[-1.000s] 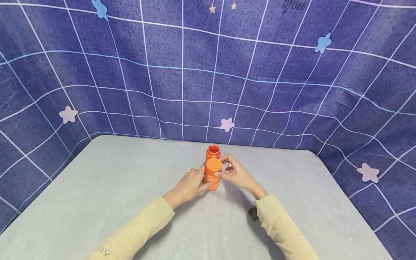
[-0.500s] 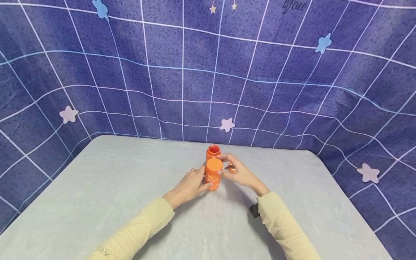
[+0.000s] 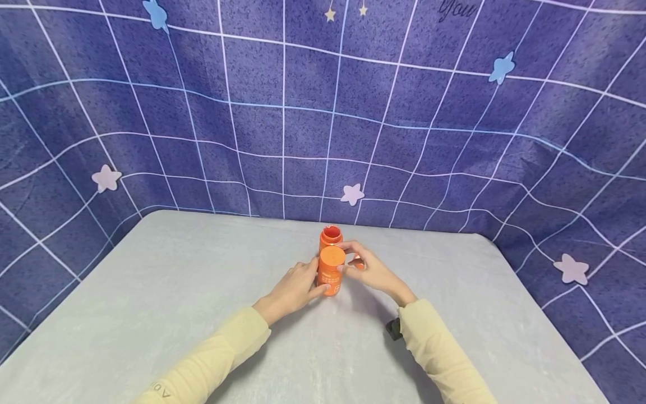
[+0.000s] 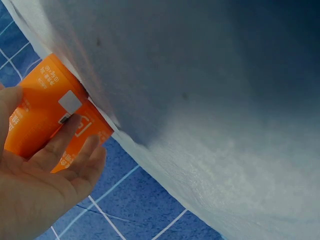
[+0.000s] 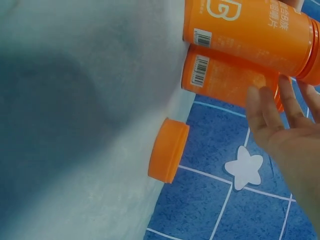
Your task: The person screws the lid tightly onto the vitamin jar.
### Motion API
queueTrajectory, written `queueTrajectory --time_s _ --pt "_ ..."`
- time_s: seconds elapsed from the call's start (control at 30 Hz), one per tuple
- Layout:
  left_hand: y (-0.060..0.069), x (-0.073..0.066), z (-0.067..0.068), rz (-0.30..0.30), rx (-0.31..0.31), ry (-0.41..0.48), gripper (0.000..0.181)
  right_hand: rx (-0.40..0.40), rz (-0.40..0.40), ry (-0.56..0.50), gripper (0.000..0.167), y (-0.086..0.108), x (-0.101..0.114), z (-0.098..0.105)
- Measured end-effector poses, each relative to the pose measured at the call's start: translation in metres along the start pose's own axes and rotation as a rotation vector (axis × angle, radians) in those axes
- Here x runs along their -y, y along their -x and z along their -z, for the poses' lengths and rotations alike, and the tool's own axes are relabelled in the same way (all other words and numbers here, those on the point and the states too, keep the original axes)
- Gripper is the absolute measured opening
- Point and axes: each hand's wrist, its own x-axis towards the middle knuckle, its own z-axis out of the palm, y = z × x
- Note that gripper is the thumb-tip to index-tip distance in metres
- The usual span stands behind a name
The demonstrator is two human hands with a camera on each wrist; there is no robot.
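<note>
A capped orange bottle (image 3: pixel 330 279) with white print stands upright on the table. My left hand (image 3: pixel 291 290) grips its body from the left, thumb in front and fingers curled behind. Over on the right side, my right hand (image 3: pixel 372 273) pinches the orange cap (image 3: pixel 332 256) on top between thumb and fingers. Directly behind is a second orange bottle (image 3: pixel 331 238), uncapped, its threaded mouth showing and its lower body hidden. A loose orange cap (image 5: pixel 169 150) rests on the table in the right wrist view; in the head view the right hand partly covers it.
The grey table (image 3: pixel 212 258) extends on both sides of the bottles. A blue-purple curtain (image 3: pixel 252 134) with a line grid and stars hangs behind the table and along its sides. A dark object (image 3: pixel 394 329) shows at the right cuff.
My right thumb and fingers have shifted slightly back around the cap, to the right. The left hand and both bottles have stayed in place.
</note>
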Motion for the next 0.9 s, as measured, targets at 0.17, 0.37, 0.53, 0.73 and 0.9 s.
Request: queueTrajectory --time_s 0.17,0.37,0.53,0.73,0.9 --pt "0.0003 -0.0001 0.0006 0.000 0.001 0.004 0.058 -0.058 -0.033 -0.050 0.044 0.0008 -0.0038 -0.0054" --pt "-0.0002 0.0002 0.0000 -0.013 -0.008 -0.003 0.058 -0.098 -0.044 -0.070 0.043 0.0006 -0.0077 -0.0095" --pt "-0.0001 -0.0004 0.0002 -0.014 -0.007 -0.005 0.058 -0.098 -0.048 -0.071 0.043 0.0003 -0.0085 -0.0096" --pt "0.0001 -0.0011 0.0007 -0.014 -0.002 -0.018 0.059 -0.065 -0.027 -0.067 0.048 0.0008 -0.0078 -0.0070" --pt "0.0002 -0.0011 0.0009 -0.008 -0.002 -0.019 0.057 -0.025 -0.012 -0.029 0.050 0.0009 -0.0056 -0.0035"
